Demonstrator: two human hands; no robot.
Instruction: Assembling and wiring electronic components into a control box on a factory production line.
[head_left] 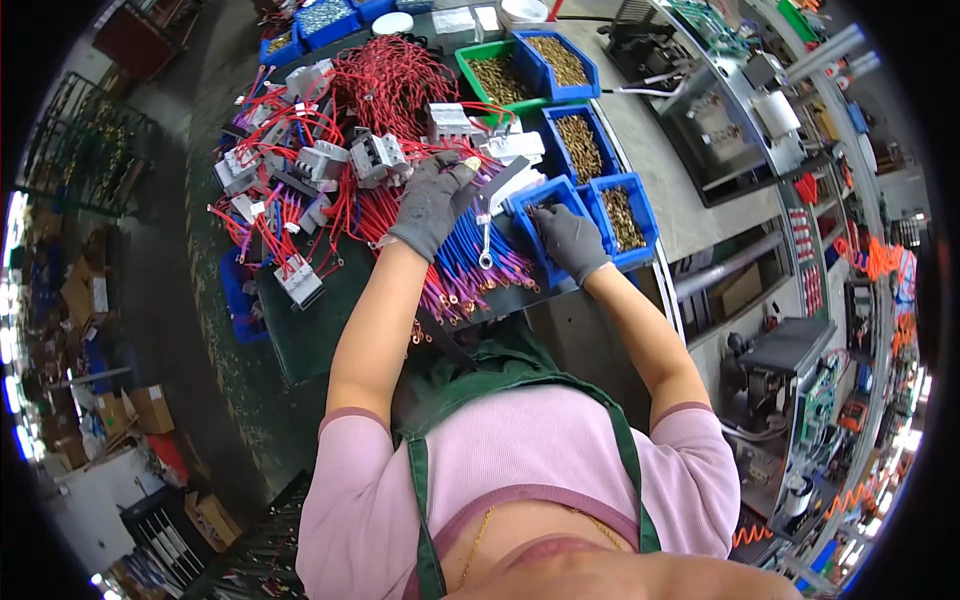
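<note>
My left hand [437, 205], in a grey glove, is over the middle of the wire pile. Its fingers are bent and pressed together, and whatever they grip is hidden. Just beyond it sits a grey circuit breaker [378, 158] with red wires. My right hand [572, 240], also gloved, reaches into a small blue bin [555, 190]; its fingertips are out of sight inside. Between the hands, a ring spanner [486, 258] lies on blue and purple wires [460, 255] ending in copper ring lugs.
More breakers [298, 281] with red leads lie on the left of the table. A heap of twisted red wire [395, 85] is behind them. Blue bins [625, 215] and a green bin [500, 80] hold brass-coloured small parts. A metal-framed bench [700, 190] stands at the right.
</note>
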